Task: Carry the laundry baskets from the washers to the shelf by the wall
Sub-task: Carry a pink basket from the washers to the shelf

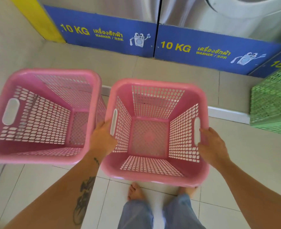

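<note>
Two empty pink laundry baskets are in front of me. The right pink basket (154, 175) is held between both hands: my left hand (101, 138) grips its left side at the handle slot, and my right hand (213, 144) grips its right side at the other slot. The left pink basket (44, 158) stands just beside my left hand, and neither hand touches it. Both baskets are upright with perforated walls.
Two washers with blue "10 KG" base panels (106, 35) line the far side. A green basket (272, 100) stands at the right edge. A low white step (227, 114) crosses the tiled floor. My bare feet (134, 190) are below the held basket.
</note>
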`<state>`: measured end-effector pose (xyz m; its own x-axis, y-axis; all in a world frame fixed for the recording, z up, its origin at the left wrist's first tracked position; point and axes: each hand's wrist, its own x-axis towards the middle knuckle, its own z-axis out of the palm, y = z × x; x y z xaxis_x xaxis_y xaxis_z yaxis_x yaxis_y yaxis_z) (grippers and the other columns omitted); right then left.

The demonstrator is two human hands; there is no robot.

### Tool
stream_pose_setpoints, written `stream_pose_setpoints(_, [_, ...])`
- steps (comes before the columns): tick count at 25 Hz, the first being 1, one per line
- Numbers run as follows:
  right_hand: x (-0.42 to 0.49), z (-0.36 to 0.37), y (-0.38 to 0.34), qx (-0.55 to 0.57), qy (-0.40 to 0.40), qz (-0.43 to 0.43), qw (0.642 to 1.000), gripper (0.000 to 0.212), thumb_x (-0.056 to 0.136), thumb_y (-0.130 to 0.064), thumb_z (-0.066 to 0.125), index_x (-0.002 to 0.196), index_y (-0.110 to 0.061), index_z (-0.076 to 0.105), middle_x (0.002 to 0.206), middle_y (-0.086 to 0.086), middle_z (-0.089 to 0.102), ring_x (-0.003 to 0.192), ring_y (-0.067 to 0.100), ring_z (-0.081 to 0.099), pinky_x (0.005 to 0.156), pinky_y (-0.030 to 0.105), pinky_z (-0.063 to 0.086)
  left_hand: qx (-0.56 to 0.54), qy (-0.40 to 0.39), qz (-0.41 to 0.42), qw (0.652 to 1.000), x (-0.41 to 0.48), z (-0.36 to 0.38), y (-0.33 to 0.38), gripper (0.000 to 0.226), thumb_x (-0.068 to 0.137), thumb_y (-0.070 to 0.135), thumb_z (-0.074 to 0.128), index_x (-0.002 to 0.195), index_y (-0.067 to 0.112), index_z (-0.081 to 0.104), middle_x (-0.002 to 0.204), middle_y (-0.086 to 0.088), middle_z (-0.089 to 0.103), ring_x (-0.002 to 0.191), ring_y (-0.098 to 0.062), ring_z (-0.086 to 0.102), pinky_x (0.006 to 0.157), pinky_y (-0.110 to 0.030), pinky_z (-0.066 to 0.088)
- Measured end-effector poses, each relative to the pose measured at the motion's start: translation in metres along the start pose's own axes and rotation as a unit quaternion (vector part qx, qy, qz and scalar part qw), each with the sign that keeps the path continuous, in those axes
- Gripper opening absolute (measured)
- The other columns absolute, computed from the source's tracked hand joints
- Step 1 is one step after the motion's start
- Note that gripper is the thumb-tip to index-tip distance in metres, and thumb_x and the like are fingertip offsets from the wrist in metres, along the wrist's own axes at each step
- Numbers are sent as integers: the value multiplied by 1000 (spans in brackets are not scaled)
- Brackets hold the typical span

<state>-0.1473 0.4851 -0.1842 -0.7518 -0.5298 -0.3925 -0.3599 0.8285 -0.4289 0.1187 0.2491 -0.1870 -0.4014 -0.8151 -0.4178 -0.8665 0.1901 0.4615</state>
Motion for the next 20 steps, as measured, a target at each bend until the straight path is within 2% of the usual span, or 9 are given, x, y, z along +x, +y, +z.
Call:
stream_pose_setpoints(2, [-4, -19, -5, -7, -23, 9, 1000, 48, 80, -12, 57, 127, -23, 58, 142, 5, 47, 124, 33, 50, 94, 42, 45, -2, -22, -50, 999, -6, -12, 17, 67, 75, -2, 56, 137, 22, 49, 132, -3, 52, 86, -25, 66, 67, -37, 60])
stream_pose_setpoints(4, [-5, -48, -11, 1, -22, 13, 1000, 50, 84, -22, 58, 134, -28, 53, 155, 3, 33, 133, 30, 43, 107, 46, 37, -21, -21, -47, 998, -14, -31, 45, 61, 74, 0, 52, 131, 22, 55, 127, -4, 56, 80, -26, 68, 59, -36, 59])
stream_pose_setpoints(7, [-6, -96, -12, 12, 2, -17, 1000, 54, 86, -22, 61, 138, -25, 49, 156, 1, 32, 133, 26, 43, 111, 41, 33, -43, 5, 28, 999, -26, -49, 99, 54, 75, 3, 53, 123, 26, 61, 126, -2, 61, 85, -20, 67, 68, -35, 59])
stream_pose_setpoints(10, [-9, -159, 8, 31, 50, -39, 997, 52, 84, -15, 66, 134, -20, 54, 151, 6, 40, 133, 25, 42, 110, 37, 31, -54, 10, 121, 991, -42, -52, 176, 50, 80, 1, 54, 123, 26, 61, 121, 4, 63, 74, -1, 63, 51, -14, 51])
stream_pose_setpoints(11, [-10, -180, 18, 33, 65, -43, 996, 51, 83, -13, 68, 132, -18, 56, 149, 8, 43, 134, 26, 42, 110, 36, 30, -58, 9, 146, 988, -49, -50, 203, 48, 82, 1, 54, 122, 26, 62, 119, 4, 63, 73, -1, 62, 51, -15, 51])
stream_pose_setpoints(13, [-9, -222, 46, 35, 94, -55, 993, 50, 81, -10, 69, 130, -13, 58, 145, 13, 47, 134, 27, 43, 110, 34, 28, -62, 20, 199, 978, -61, -39, 259, 41, 82, 3, 54, 115, 24, 65, 115, 0, 64, 85, -12, 64, 72, -27, 54])
stream_pose_setpoints(15, [-2, -262, 81, 26, 112, -63, 991, 50, 82, -10, 69, 130, -10, 58, 144, 15, 48, 134, 28, 43, 109, 31, 27, -65, 39, 241, 968, -69, -19, 315, 37, 80, 2, 52, 110, 18, 68, 114, -5, 66, 100, -22, 63, 91, -34, 49])
stream_pose_setpoints(17, [11, -301, 124, 26, 120, -76, 990, 50, 82, -10, 69, 131, -9, 57, 143, 16, 48, 134, 28, 43, 109, 30, 26, -85, 51, 246, 964, -77, 12, 374, 37, 80, 0, 51, 110, 15, 68, 114, -6, 67, 99, -21, 63, 93, -31, 47])
stream_pose_setpoints(20, [40, -360, 200, 48, 127, -101, 986, 53, 79, -8, 70, 131, -7, 56, 139, 18, 50, 132, 30, 43, 111, 33, 29, -98, 62, 256, 960, -94, 80, 469, 35, 81, 0, 55, 109, 15, 69, 111, -5, 68, 93, -19, 65, 87, -25, 45])
